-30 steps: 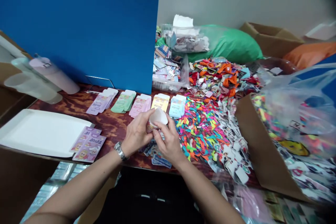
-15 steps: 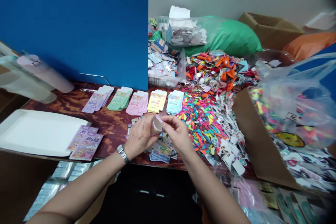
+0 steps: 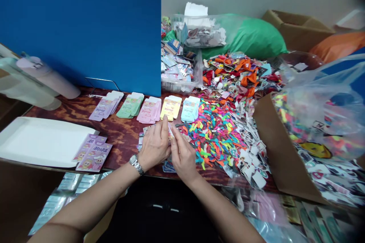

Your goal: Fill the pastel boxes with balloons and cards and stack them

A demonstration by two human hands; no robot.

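My left hand (image 3: 155, 144), with a watch at the wrist, and my right hand (image 3: 183, 156) meet over the front of the table. Between them they hold a small cardboard box (image 3: 170, 130), mostly hidden by the fingers; only its pale purple top edge shows. Printed cards (image 3: 169, 166) lie partly covered under the hands. Just beyond stand stacks of flat small boxes in purple (image 3: 103, 107), green (image 3: 130, 105), pink (image 3: 149, 110), yellow (image 3: 170, 108) and light blue (image 3: 190, 109).
Colourful small balloons (image 3: 219, 133) are heaped on the right, beside white stickers (image 3: 253, 159) and a cardboard box wall (image 3: 270, 148). A white tray (image 3: 42, 142) and purple boxes (image 3: 94, 156) lie left. Bottles (image 3: 49, 78) lean at the back left.
The box's open mouth was visible between my hands; now my fingers cover it. My right hand has moved left and down, closer against my left hand.
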